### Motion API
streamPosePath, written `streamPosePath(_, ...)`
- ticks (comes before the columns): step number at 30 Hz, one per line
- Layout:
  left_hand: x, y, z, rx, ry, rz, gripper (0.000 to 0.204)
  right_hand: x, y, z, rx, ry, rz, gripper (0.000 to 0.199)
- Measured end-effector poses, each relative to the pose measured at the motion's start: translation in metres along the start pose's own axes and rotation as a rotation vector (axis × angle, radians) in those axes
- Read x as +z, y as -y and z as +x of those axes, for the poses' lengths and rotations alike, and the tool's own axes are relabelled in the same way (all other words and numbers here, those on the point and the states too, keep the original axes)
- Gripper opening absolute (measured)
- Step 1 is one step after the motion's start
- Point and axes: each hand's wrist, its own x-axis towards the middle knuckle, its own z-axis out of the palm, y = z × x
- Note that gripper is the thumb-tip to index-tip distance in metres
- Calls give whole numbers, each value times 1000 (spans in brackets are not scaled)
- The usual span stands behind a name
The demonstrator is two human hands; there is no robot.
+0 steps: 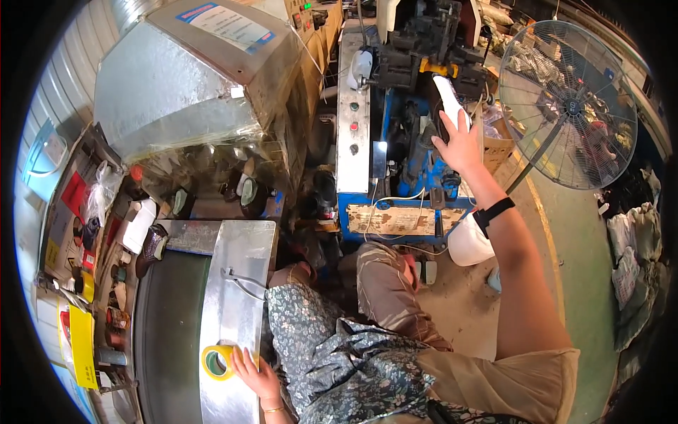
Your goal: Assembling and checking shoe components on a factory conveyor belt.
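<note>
The white shoe sole (449, 99) was clasped at its lower end by the right hand (460, 145); light and bendy, it seemed. The left hand (256, 374) lay spread flat beside the yellow tape roll (217, 360).

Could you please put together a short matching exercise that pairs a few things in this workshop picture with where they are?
Things:
1. white shoe sole
2. roll of yellow tape
3. standing fan
4. black wristband

Places:
A. on the metal cover, under the left hand
B. on the right forearm
C. held up at the blue machine by the right hand
D. far right, on the green floor

Pairs: 1-C, 2-A, 3-D, 4-B
</note>
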Motion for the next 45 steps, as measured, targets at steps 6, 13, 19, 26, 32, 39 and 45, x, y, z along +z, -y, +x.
streamPosePath(6,-12,-14,23,21,90,-270,34,-1,26,12,-72,57,56,72)
streamPosePath(13,-33,50,54,-247,-315,-296,33,31,-34,61,-78,66,-120,74)
streamPosePath(19,-63,199,-9,-698,-300,217,45,45,145,43,-819,-65,-81,75)
streamPosePath(26,-42,253,-22,-784,75,465,60,129,586,-114,-1460,623,718,75)
streamPosePath(32,-59,250,8,-844,-4,350,60,190,875,-123,-1536,132,734,71)
streamPosePath(39,-53,267,-8,-850,28,297,58,251,992,-79,-1602,456,509,67)
streamPosePath(45,-52,262,-3,-815,3,259,54,235,855,-118,-1289,799,825,53)
